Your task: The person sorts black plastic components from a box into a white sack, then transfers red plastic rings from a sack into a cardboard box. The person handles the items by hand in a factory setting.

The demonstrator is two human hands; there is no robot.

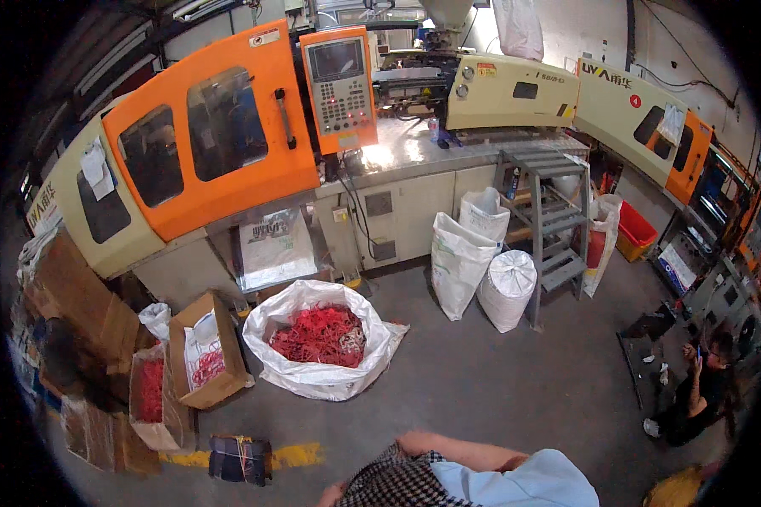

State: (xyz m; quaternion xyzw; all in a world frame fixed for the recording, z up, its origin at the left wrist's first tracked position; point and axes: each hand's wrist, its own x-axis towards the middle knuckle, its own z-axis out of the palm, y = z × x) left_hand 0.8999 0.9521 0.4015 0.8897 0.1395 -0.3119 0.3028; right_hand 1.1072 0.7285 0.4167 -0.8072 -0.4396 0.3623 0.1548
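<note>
At the lower edge, a bare arm (473, 454) reaching leftward from a light blue garment (520, 483), with black-and-white checked cloth (393, 483) just below and against it; farther left, a small patch of skin (331, 496), cut off by the frame. Impossible to distinguish left hand or right hand clearly, to tell how far opened, or whether holding anything. Near on the floor, a dark strapped bundle (238, 462) lying across a yellow stripe (300, 455). Beyond, a wide white sack (334, 385) with mouth spread open, containing tangled red strips (311, 334) and a paler clump at right; to the left, cardboard cartons (220, 391), two with red pieces inside. Behind, an orange-and-cream machine (237, 190) with an upright control panel (342, 97); before it, white sacks (457, 266) beside grey metal steps (561, 224), and a red bin (637, 224) farther right. At far right, another person (693, 407), low down, one hand raised beside a blue object too small to identify; at lower right, a mustard-coloured item (676, 489), kind not discernible.
</note>
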